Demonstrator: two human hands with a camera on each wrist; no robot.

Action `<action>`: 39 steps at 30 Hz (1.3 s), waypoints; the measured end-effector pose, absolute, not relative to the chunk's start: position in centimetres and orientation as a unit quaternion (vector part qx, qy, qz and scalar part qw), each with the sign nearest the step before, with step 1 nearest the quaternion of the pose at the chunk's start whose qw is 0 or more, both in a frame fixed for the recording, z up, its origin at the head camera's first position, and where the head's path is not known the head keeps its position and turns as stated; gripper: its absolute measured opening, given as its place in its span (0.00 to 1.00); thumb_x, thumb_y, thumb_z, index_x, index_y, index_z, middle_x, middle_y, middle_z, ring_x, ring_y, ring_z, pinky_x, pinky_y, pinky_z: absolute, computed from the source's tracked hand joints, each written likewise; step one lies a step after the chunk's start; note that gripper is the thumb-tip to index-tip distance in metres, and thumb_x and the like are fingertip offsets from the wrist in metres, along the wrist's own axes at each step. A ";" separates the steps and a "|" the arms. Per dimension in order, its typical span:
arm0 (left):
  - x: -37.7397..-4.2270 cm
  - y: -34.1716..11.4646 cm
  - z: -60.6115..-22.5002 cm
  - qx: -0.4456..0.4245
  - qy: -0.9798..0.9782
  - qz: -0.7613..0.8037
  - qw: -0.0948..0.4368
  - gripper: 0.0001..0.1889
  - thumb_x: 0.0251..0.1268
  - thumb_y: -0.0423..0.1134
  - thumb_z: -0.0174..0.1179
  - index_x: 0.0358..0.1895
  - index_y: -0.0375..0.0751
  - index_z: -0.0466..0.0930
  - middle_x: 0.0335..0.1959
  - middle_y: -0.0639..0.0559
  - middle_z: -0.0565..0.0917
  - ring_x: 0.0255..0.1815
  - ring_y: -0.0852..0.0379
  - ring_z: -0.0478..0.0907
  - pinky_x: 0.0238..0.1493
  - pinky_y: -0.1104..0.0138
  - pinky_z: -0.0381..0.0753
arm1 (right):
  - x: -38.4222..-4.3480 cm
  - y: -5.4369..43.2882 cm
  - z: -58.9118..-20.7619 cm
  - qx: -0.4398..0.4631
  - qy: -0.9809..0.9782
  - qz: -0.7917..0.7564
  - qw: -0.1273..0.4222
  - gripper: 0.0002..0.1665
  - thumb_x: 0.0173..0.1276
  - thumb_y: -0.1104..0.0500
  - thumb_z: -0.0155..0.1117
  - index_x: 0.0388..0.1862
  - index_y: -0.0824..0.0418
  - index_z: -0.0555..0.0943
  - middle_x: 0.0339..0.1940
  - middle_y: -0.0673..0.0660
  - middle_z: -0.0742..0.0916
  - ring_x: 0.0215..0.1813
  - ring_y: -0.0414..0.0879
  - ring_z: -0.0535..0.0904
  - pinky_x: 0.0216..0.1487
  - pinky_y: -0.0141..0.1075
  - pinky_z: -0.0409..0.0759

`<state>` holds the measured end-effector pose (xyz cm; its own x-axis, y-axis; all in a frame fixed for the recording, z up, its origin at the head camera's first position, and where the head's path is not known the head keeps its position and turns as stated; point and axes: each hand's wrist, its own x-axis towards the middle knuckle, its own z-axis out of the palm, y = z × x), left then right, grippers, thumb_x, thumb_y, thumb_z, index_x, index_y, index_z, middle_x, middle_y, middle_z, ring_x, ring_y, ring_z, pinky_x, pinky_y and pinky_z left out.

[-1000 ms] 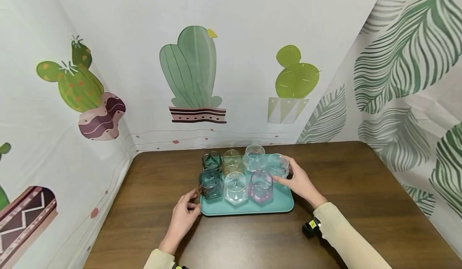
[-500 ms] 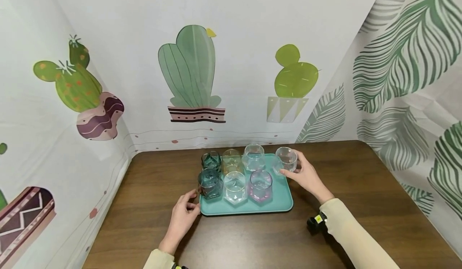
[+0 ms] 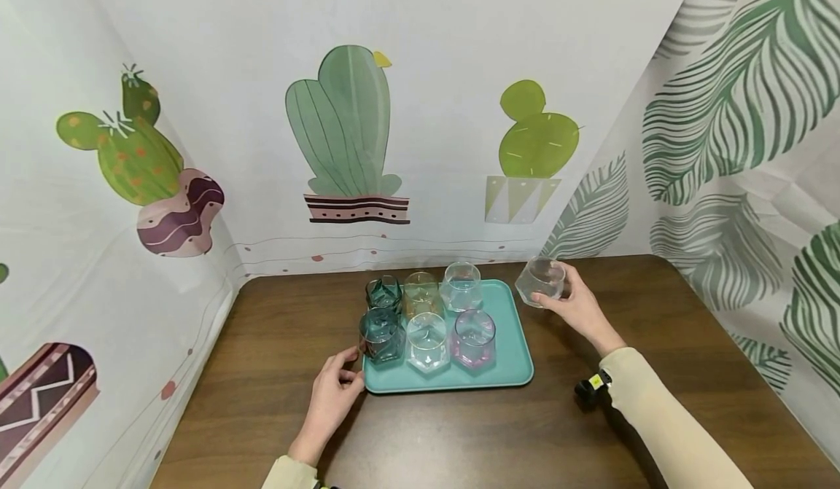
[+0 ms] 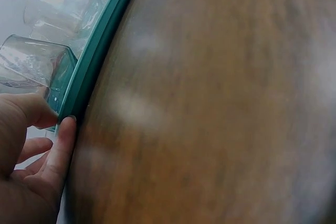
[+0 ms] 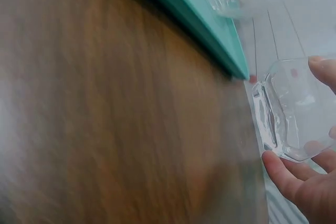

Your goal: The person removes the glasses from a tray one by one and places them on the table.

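Observation:
My right hand (image 3: pixel 580 307) holds a clear drinking glass (image 3: pixel 541 283) by its side, right of the tray's far corner; the glass leans a little in the head view. In the right wrist view, thumb and fingers reach round this glass (image 5: pixel 299 108), and its thick faceted base faces the tray. My left hand (image 3: pixel 333 393) pinches the near left corner of a teal tray (image 3: pixel 508 369), with thumb and a fingertip at its rim in the left wrist view. On the tray stand a dark teal glass (image 3: pixel 383 336), a clear glass (image 3: pixel 429 343) and a pinkish glass (image 3: pixel 475 339).
Behind these on the tray stand a dark green glass (image 3: pixel 383 296), an amber glass (image 3: pixel 422 296) and another clear glass (image 3: pixel 462 287). The brown wooden table (image 3: pixel 453 438) backs onto a white cloth wall (image 3: pixel 446 146) with printed cacti.
My right hand has carried the clear glass from the tray's far right corner rightward past the tray's edge. My left hand has stayed at the tray's corner.

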<state>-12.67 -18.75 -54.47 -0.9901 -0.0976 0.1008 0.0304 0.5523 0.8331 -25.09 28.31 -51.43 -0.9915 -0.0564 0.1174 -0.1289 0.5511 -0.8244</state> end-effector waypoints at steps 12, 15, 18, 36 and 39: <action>-12.7 -18.8 -55.0 0.021 -0.875 -0.479 0.065 0.23 0.63 0.27 0.64 0.63 0.33 0.80 0.56 0.41 0.82 0.38 0.59 0.83 0.38 0.71 0.83 | -27.6 30.3 -51.9 0.027 -0.894 0.446 0.038 0.53 0.70 0.44 0.71 0.82 0.64 0.55 0.72 0.73 0.70 0.68 0.71 0.72 0.58 0.59 0.76; -12.7 -18.7 -55.1 0.022 -0.874 -0.481 0.066 0.23 0.63 0.27 0.64 0.62 0.33 0.81 0.56 0.41 0.82 0.38 0.60 0.82 0.38 0.72 0.83 | -28.0 30.3 -52.0 0.022 -0.896 0.442 0.030 0.55 0.71 0.43 0.70 0.82 0.65 0.53 0.73 0.74 0.69 0.69 0.71 0.71 0.58 0.59 0.76; -12.6 -18.7 -55.1 0.021 -0.873 -0.483 0.069 0.22 0.62 0.27 0.64 0.61 0.33 0.81 0.55 0.41 0.82 0.37 0.61 0.82 0.37 0.72 0.83 | -28.4 30.2 -52.0 0.017 -0.899 0.437 0.022 0.57 0.71 0.42 0.69 0.83 0.66 0.51 0.75 0.75 0.67 0.70 0.71 0.70 0.58 0.59 0.76; -12.8 -18.7 -55.3 0.016 -0.872 -0.483 0.076 0.22 0.62 0.26 0.63 0.60 0.34 0.82 0.55 0.41 0.82 0.35 0.63 0.81 0.37 0.72 0.82 | -30.0 29.4 -51.8 0.013 -0.895 0.446 0.016 0.59 0.71 0.41 0.68 0.84 0.66 0.48 0.77 0.77 0.64 0.73 0.73 0.65 0.64 0.65 0.71; -12.9 -18.7 -55.2 0.019 -0.872 -0.483 0.075 0.22 0.62 0.26 0.63 0.60 0.34 0.82 0.55 0.42 0.82 0.35 0.63 0.81 0.37 0.72 0.82 | -30.1 29.3 -52.0 0.012 -0.893 0.449 0.010 0.59 0.72 0.41 0.68 0.85 0.65 0.46 0.78 0.77 0.63 0.74 0.73 0.64 0.65 0.65 0.71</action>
<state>-12.86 -18.74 -55.23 -0.9881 -0.1059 0.1118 0.0387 0.5321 0.8458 -30.10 29.28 -51.99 -0.9995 -0.0128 0.0299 -0.0316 0.5969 -0.8017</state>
